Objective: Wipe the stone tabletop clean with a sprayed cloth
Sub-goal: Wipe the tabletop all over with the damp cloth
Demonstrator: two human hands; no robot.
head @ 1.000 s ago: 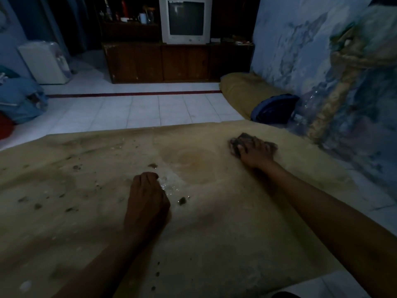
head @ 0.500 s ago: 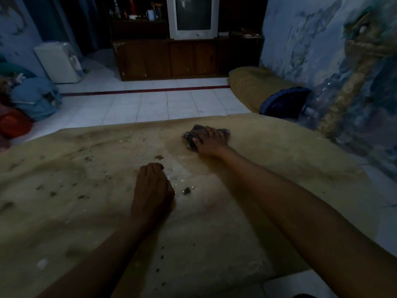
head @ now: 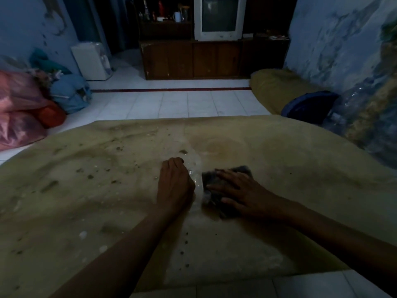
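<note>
One tan stone tabletop (head: pixel 279 160), matte and mottled, flecked with dark specks at 9 o'clock and a wet sheen at centre. One dark, crumpled cloth (head: pixel 217 186) lies flat mid-table under the right hand (head: pixel 240 190), fingers straight and spread, pressing it down. Left hand (head: pixel 175 183) just beside the cloth at its 9 o'clock, fingers curled under, empty, resting on the stone.

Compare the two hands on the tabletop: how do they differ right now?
The right hand lies flat with fingers spread, pressing the dark cloth; the left hand has its fingers curled under and holds nothing. The right hand sits on the cleaner, wiped side; the left hand borders the speckled, dirty side. Both rest on the stone tabletop.
</note>
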